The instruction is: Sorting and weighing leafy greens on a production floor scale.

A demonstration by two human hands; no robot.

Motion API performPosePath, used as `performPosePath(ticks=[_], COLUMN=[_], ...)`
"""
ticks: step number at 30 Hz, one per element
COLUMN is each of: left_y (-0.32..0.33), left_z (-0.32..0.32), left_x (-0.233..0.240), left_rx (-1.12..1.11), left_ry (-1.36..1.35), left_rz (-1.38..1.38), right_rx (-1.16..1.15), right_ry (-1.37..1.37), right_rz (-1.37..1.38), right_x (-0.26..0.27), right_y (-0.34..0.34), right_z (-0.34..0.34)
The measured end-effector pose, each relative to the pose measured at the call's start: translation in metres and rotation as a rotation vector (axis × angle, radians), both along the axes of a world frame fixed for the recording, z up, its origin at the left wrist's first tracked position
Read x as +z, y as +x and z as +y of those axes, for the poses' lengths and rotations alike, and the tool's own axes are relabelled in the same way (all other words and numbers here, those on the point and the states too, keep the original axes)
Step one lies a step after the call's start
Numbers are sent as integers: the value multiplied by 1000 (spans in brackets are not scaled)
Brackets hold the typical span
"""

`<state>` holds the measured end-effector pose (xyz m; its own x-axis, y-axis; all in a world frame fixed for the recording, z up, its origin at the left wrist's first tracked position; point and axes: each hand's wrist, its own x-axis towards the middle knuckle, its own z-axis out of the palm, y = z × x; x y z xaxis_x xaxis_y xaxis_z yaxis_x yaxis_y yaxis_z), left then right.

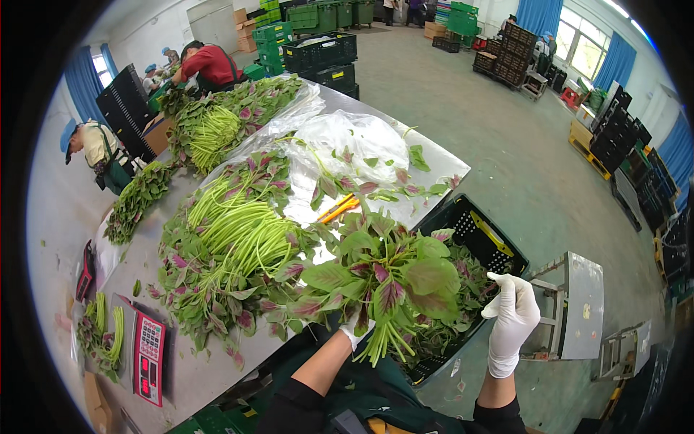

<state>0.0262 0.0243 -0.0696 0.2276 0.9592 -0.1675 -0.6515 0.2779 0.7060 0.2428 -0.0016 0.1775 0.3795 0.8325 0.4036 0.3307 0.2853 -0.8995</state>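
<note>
My left hand [356, 329], in a white glove, is shut on a bunch of red-and-green amaranth [386, 271], its cut stems pointing towards me; leaves hide most of the fingers. To the right, my gloved right hand [509, 317] is raised with thumb and fingertips bent close together; whether something thin is between them cannot be told. Below the bunch stands a black plastic crate [501, 228] with more amaranth [469, 271] inside. A large pile of amaranth [244, 233] lies on the metal table [206, 374], beside an orange utility knife [339, 208].
A red digital scale [148, 355] and small bunches [103, 336] lie at left. Clear plastic sheeting [347, 141] covers part of the table. A metal stool [583, 306] stands right of the crate. Co-workers [211, 68] are at the back and a person [103, 152] at left.
</note>
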Motion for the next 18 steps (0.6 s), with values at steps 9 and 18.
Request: performPosePath(ticks=[9, 18], left_y=[-5, -13], left_z=[-5, -18], left_x=[2, 12], left_rx=[-14, -55], left_ry=[-5, -34], left_rz=[-11, -64], right_rx=[211, 601], right_ry=[-17, -107], right_rz=[-166, -1007], right_x=[9, -2], right_y=[-11, -27], right_z=[0, 19])
